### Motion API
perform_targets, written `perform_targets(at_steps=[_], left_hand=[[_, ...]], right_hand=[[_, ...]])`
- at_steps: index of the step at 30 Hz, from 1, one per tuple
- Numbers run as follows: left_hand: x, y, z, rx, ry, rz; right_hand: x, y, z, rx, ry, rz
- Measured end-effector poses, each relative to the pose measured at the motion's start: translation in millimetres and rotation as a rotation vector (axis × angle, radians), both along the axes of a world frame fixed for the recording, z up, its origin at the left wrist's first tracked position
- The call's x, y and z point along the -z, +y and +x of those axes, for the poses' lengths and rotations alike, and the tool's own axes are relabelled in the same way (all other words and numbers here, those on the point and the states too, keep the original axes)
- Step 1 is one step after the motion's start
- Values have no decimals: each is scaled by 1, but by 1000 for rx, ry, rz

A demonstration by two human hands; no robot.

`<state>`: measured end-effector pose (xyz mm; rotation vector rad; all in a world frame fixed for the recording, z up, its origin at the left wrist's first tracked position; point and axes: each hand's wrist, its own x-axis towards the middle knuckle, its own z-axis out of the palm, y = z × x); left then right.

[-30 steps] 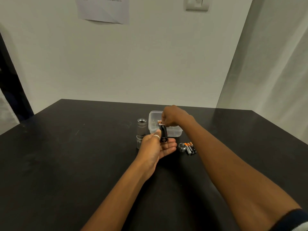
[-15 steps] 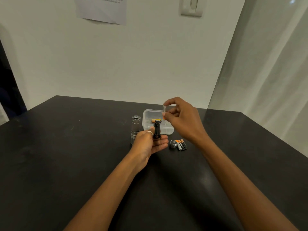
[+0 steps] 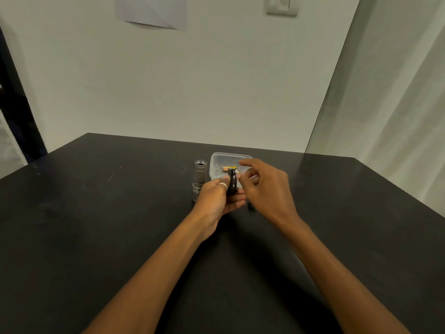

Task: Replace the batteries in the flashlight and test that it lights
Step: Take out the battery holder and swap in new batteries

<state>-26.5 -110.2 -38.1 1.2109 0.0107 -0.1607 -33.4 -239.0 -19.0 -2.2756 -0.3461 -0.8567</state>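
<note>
The silver flashlight body (image 3: 199, 178) stands upright on the black table (image 3: 96, 225), open threaded end up. Right of it, my left hand (image 3: 218, 198) holds a black battery holder (image 3: 232, 180) upright. My right hand (image 3: 265, 189) pinches a small battery (image 3: 236, 175) at the holder's top right side; only its pale tip shows. A clear plastic box (image 3: 216, 157) behind the hands contains an orange-ended battery (image 3: 225, 168). The loose batteries and end cap on the table are hidden behind my right hand.
A white wall with a paper sheet (image 3: 154, 10) and a light switch (image 3: 281, 6) rises behind the table. A pale curtain (image 3: 397, 104) hangs at the right. The table's right edge runs diagonally near my right forearm.
My right hand lifted a battery out of the plastic box and brought it down to the battery holder. The left hand kept the holder upright.
</note>
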Motion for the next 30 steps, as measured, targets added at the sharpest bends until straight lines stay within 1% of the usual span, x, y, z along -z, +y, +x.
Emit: perform_targets(at_steps=[6,12,14,17,20,24,26,30], left_hand=[[5,1,2,-1,-14,48],[5,5,3,22,-29,31],[5,4,2,26,-33,29],[3,1,0,37,-37,16],[0,1,0,40,-17,-30],[-2,3,-3,59,-14,-54],[-2,3,-4,73,-24,-46],[-1,2,-4,76,-39,-24]], right_hand=[[2,11,-8,58,51,-101],[-15,7,-21,-97,213,-242],[-15,3,-21,-110,221,-225],[-8,0,-13,-31,209,-79],[-5,-3,-5,3,269,88],[-6,-3,-3,-82,476,451],[-3,-4,-2,-124,558,594],[-3,-3,-1,-184,593,716]])
